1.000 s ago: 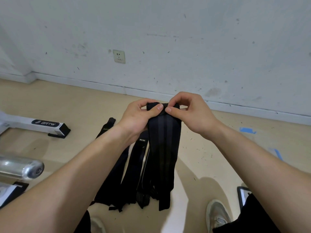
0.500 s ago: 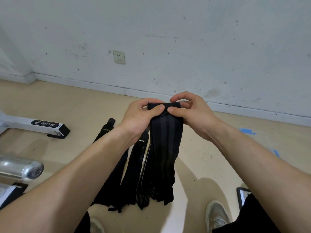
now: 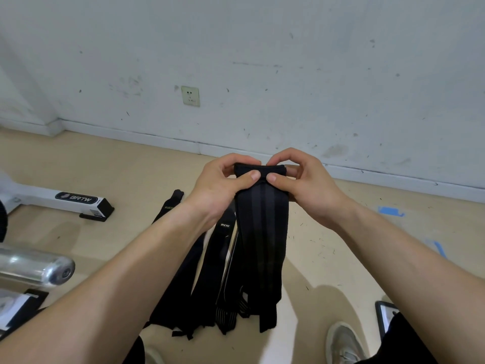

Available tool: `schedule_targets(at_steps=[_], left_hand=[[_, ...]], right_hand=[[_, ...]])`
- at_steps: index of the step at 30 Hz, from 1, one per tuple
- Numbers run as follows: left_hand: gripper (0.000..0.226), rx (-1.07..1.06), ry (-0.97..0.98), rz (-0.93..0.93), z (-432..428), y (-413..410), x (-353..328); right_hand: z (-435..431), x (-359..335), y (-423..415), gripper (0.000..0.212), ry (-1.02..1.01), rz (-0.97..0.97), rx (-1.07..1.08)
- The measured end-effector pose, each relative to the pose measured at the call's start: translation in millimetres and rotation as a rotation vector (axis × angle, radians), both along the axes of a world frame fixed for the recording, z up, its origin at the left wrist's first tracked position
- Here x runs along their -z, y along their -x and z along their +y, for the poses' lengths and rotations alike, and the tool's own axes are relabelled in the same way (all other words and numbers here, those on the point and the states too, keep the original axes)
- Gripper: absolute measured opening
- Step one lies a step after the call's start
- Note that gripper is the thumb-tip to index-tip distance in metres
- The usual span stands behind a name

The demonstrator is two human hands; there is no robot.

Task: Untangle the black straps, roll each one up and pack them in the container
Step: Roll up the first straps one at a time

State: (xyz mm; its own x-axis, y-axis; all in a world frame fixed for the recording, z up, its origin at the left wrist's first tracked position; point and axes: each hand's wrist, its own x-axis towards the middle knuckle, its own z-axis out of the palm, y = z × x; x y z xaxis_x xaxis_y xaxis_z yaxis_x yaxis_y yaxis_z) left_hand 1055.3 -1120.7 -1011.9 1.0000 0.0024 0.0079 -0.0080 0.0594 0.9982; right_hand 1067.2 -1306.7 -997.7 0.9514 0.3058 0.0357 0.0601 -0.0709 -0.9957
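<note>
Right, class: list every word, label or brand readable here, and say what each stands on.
"BRTW": white machine base.
"XUEY", then cut off: black strap on the floor.
Blurred, perhaps "MCYO": second floor strap.
Too small to read: sticker on the base's black end cap.
No text: held striped strap.

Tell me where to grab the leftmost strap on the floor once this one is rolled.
Probably the leftmost strap by its far tip, fingers pinching from above on its left side. That end lies flat and alone on the bare floor; nearer the feet it is hidden behind the left forearm and bunches with the other straps.
</note>
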Motion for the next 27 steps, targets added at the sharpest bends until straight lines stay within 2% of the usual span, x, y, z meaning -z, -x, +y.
schedule_targets(at_steps=[2, 3, 6, 8, 13, 20, 23, 27], left_hand=[[0.009, 0.071, 0.103, 0.075, -1.4, 3.3, -3.6], [0.015, 0.094, 0.106, 0.111, -2.0, 4.8, -5.5], [0.036, 0.115, -0.066, 0.134, 0.3, 4.4, -4.7], [0.030, 0.112, -0.106, 0.095, 1.2, 3.7, -2.7], [0.015, 0.075, -0.010, 0.088, -0.9, 6.4, -4.2], [0.020, 0.076, -0.074, 0.062, 2.8, 4.1, -0.8], [0.023, 0.080, -0.121, 0.051, 4.0, 2.1, 2.5], [0.028, 0.077, -0.183, 0.030, 4.6, 0.5, 8.1]], right_hand=[[-0.6, 0.6, -0.3, 0.014, -0.011, 0.003, 0.017], [-0.8, 1.5, -0.7, 0.014, -0.005, -0.004, 0.029], [0.0, 4.2, -1.2, 0.017, 0.023, -0.019, 0.062], [0.2, 4.6, -1.6, 0.017, 0.027, -0.008, 0.067], [-1.6, 0.9, -2.6, 0.017, -0.047, 0.078, 0.038], [-0.7, 0.8, -0.5, 0.006, -0.080, 0.147, 0.010], [-1.8, 2.5, -2.7, 0.010, -0.060, 0.176, 0.014], [-2.7, 4.1, -4.2, 0.028, -0.048, 0.293, 0.021]])
